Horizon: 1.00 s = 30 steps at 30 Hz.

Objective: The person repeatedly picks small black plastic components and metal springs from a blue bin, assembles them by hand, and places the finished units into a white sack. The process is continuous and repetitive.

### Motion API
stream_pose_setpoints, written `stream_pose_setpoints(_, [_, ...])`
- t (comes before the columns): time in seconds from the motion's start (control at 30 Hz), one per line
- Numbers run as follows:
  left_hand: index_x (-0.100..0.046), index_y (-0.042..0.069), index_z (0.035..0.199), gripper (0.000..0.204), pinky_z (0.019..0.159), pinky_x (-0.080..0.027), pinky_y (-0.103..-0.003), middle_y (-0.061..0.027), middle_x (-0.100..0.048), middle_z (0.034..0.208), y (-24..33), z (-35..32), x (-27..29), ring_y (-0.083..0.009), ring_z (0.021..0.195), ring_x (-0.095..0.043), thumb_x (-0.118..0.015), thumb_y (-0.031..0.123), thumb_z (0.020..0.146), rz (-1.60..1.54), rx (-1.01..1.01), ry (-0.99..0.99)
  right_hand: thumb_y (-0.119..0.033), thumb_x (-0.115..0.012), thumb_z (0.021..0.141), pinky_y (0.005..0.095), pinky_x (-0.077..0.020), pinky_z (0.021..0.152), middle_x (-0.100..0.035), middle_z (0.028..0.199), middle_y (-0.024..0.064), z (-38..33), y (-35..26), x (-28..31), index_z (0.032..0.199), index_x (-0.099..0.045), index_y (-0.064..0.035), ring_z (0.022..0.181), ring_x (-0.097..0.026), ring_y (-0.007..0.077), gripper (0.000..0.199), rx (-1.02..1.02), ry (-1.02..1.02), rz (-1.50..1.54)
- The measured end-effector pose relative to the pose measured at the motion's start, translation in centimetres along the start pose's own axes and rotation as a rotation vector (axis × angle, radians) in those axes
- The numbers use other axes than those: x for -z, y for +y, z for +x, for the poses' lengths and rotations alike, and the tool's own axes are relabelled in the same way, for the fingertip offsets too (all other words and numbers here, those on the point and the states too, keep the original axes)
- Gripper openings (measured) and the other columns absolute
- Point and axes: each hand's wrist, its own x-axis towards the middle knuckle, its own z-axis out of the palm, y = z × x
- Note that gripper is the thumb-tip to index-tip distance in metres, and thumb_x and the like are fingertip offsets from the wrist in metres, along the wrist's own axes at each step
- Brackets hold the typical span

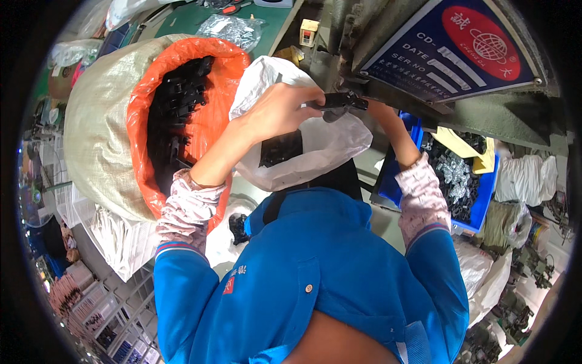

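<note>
My left hand [282, 108] pinches a black plastic part [344, 101], long and narrow, in front of the machine. My right hand [383, 114] reaches to the far end of that part, close under the machine's body; its fingers are mostly hidden there. Below my hands, a white bag [330, 167] stands with its mouth wide and black parts [282, 148] inside. Left of it, a big woven sack [100, 127] with an orange liner [209, 130] holds many similar black pieces [182, 91].
A machine with a blue nameplate [445, 51] rises at the upper right. Below it, a blue bin [479, 218] holds black parts, shiny small pieces [451, 173] and yellow card [458, 145]. A clear bag [233, 30] lies on the green bench [176, 23]. White plastic baskets stand at left.
</note>
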Motion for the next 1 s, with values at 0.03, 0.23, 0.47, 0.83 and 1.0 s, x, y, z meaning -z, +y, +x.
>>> stream_pose_setpoints(0.03, [-0.066,0.002,0.101,0.021,0.065,-0.049,-0.038,-0.0172,-0.068,0.084,-0.1,-0.2,-0.1,-0.0344,0.071,-0.064,-0.07,0.009,0.082,0.004,0.001,0.01,-0.022,-0.051,0.093,0.0511,-0.0271,0.113,-0.048,0.139,0.0225,0.5,0.9,-1.6,0.133,-0.052,-0.0056,0.133,-0.04,0.0363,0.044,-0.023,-0.021,0.044])
stream_pose_setpoints(0.23, [-0.066,0.001,0.1,0.021,0.067,-0.05,-0.039,-0.0173,-0.068,0.087,-0.4,-0.4,-0.1,-0.0347,0.075,-0.065,-0.07,0.008,0.081,0.03,0.029,-0.002,-0.022,-0.055,0.091,0.0497,-0.0335,0.107,-0.052,0.134,0.0213,1.6,0.9,-2.7,0.13,-0.055,-0.0065,0.126,-0.046,0.0364,0.043,-0.009,-0.074,-0.031])
stream_pose_setpoints(0.47, [-0.065,0.005,0.106,0.027,0.073,-0.054,-0.038,-0.0129,-0.069,0.097,-1.4,-1.8,-2.0,-0.0318,0.084,-0.067,-0.072,0.015,0.082,-0.014,-0.04,0.157,-0.023,-0.059,0.088,0.0482,-0.041,0.1,-0.057,0.127,0.02,1.7,2.4,-3.9,0.127,-0.058,-0.0077,0.117,-0.054,0.0365,0.042,0.004,-0.12,-0.225])
stream_pose_setpoints(0.83, [-0.055,0.013,0.127,0.043,0.085,-0.053,-0.044,-0.0169,-0.064,0.117,-5.8,-18.3,0.0,-0.0361,0.103,-0.063,-0.057,0.007,0.084,0.441,0.588,0.341,-0.007,-0.062,0.079,0.0385,-0.0527,0.078,-0.072,0.093,0.018,2.1,3.8,-3.4,0.101,-0.071,-0.0007,0.088,-0.069,0.0267,0.024,-0.194,0.181,0.211])
stream_pose_setpoints(1.0, [-0.048,0.02,0.135,0.068,0.082,-0.056,-0.042,-0.0107,-0.058,0.125,-12.6,-30.5,-0.2,-0.0336,0.114,-0.057,-0.063,-0.003,0.072,0.863,0.829,0.001,0.002,-0.064,0.083,0.0314,-0.059,0.07,-0.067,0.098,0.01,1.8,-4.9,4.6,0.103,-0.065,-0.0008,0.082,-0.066,0.0207,0.02,-0.676,0.109,1.302])
